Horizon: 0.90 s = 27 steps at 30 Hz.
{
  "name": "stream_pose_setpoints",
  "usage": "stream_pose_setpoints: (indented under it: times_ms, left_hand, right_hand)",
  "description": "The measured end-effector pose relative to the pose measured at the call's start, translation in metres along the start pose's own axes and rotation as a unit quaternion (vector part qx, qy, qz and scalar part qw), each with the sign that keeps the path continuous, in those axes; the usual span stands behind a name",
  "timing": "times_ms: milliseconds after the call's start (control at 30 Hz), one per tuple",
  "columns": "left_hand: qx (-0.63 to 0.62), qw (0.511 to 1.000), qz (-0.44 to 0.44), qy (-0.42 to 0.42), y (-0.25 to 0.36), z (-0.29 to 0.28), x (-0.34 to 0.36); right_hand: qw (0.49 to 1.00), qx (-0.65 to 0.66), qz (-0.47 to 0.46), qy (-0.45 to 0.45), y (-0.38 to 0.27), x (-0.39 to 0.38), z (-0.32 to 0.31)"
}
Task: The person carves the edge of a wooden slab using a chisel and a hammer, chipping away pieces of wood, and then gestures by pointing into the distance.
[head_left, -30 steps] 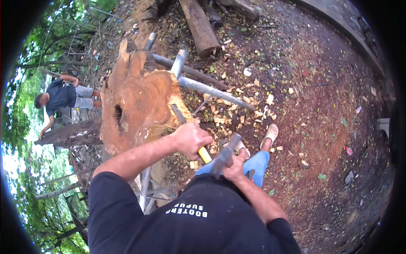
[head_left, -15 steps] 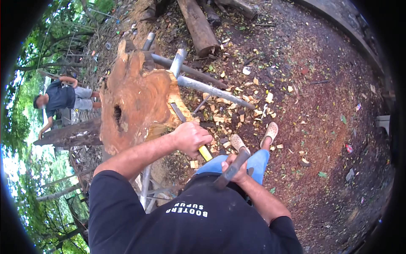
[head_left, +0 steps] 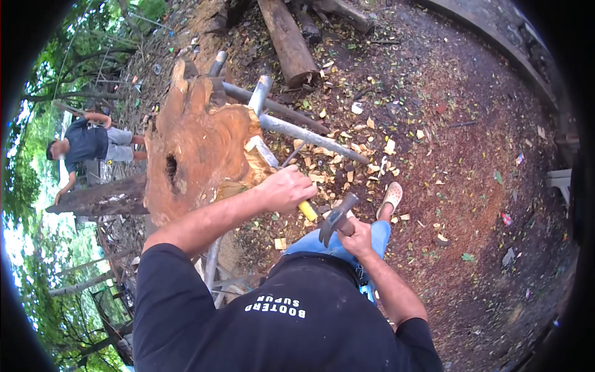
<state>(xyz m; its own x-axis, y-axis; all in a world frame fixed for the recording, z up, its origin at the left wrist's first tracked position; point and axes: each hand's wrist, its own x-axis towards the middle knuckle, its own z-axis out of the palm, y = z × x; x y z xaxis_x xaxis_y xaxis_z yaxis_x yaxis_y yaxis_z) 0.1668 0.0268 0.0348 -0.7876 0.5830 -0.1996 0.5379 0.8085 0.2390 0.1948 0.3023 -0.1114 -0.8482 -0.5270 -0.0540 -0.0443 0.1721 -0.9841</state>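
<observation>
head view: the fingers of the left hand [head_left: 287,188] are curled into a closed fist around a chisel [head_left: 307,211], its yellow handle end poking out below the fist and its pale-lit blade running out above, toward the upper left. the fingers of the right hand [head_left: 357,238] are wrapped closed around the handle of a claw hammer [head_left: 338,219]; most of that handle is hidden by the grip. the hammer head stands near the chisel's yellow end, with a gap between them.

the chisel's blade tip lies at the pale, chipped edge of a big reddish-brown wood slab [head_left: 201,136], left of and above the left hand; how deep the tip sits, i cannot tell. a dark hole [head_left: 171,170] opens in the slab's face. grey poles [head_left: 313,137] jut out beside the slab's right edge, over ground strewn with wood chips [head_left: 322,178].

below the hands are the wearer's black shirt [head_left: 248,338] and blue jeans [head_left: 376,237], with a beige clog [head_left: 390,199] on one foot. farther out, a thick log [head_left: 287,43] lies at the top, and at the far left another person [head_left: 88,141] stands with one hand at the end of a dark trunk [head_left: 102,196].
</observation>
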Motion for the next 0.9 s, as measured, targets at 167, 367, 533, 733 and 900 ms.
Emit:
stream_pose_setpoints:
  times_ms: [167, 367, 533, 733, 900]
  left_hand:
    - [-0.034, 0.967, -0.121, 0.223, 0.004, -0.096, 0.023]
    - [0.054, 0.874, -0.478, 0.069, -0.057, -0.125, -0.026]
    - [0.069, 0.849, -0.521, -0.051, -0.06, -0.08, -0.035]
    - [0.067, 0.841, -0.535, 0.046, -0.079, -0.097, -0.041]
    - [0.034, 0.897, -0.385, 0.215, -0.057, -0.122, -0.022]
  right_hand:
    - [0.996, -0.003, 0.074, 0.052, -0.003, -0.002, -0.033]
    - [0.986, -0.047, 0.082, 0.141, 0.013, 0.008, -0.064]
    - [0.982, -0.018, 0.115, 0.15, 0.01, 0.007, -0.071]
    - [0.977, -0.025, 0.145, 0.153, 0.014, -0.006, -0.067]
    - [0.976, -0.039, 0.159, 0.145, 0.007, -0.005, -0.069]
